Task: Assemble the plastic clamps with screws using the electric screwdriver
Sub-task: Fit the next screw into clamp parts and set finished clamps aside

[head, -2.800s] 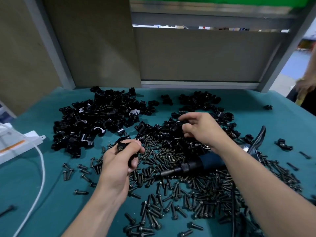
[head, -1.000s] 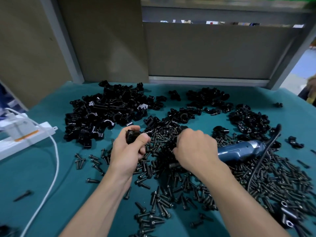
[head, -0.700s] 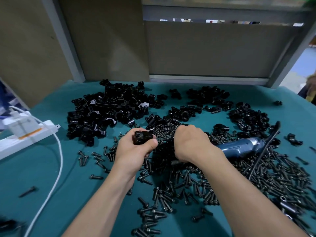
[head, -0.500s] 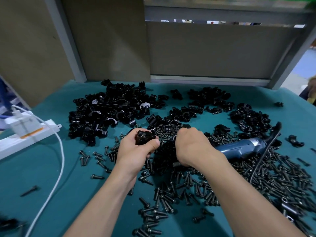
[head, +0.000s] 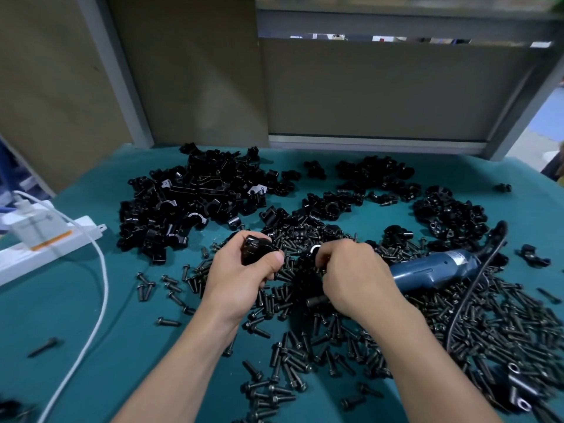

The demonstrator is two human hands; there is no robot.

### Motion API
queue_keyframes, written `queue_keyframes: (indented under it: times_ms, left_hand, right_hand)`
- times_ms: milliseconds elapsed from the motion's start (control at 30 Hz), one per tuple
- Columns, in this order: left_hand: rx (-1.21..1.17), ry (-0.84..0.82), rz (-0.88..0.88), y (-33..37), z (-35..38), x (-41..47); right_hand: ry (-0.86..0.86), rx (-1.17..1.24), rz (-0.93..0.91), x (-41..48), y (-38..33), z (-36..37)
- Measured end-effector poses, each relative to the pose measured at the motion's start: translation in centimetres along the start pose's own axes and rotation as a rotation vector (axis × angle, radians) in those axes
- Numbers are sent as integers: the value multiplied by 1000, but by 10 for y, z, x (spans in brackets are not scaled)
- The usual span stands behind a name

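The teal desk (head: 91, 315) carries one big heap of black clamp parts (head: 189, 203) at the back left and several smaller heaps to its right. Screws (head: 488, 325), far too many to count, spread across the near right. One electric screwdriver (head: 436, 270) lies among them, its long axis running left to right and its bit end tucked under the right wrist. The right hand (head: 354, 273) is clearly the nearer one to it. That hand's fingers curl down into the screws; whether they have pinched one, I cannot tell. The left hand (head: 241, 276) grips one clamp (head: 254, 248), near the right fingers but apart from them.
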State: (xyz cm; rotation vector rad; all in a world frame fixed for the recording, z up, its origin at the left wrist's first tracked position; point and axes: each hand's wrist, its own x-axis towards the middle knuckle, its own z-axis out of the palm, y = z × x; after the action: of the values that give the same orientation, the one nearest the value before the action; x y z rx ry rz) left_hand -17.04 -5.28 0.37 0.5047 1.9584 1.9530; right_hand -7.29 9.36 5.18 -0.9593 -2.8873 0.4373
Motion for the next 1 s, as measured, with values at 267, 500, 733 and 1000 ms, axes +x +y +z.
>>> queue_keyframes:
  times_ms: [267, 500, 733, 1000]
  left_hand:
    - [-46, 54, -15, -2, -4, 3]
    - [-19, 62, -3, -2, -4, 3]
    - [33, -81, 83, 8, 1, -6]
    - [25, -184, 135, 5, 4, -13]
  right_hand:
    - [-90, -70, -78, 8, -10, -2]
    - [-84, -10, -141, 1, -6, -1]
    - [17, 1108, -43, -14, 15, -4]
    - [-44, 1561, 92, -14, 21, -9]
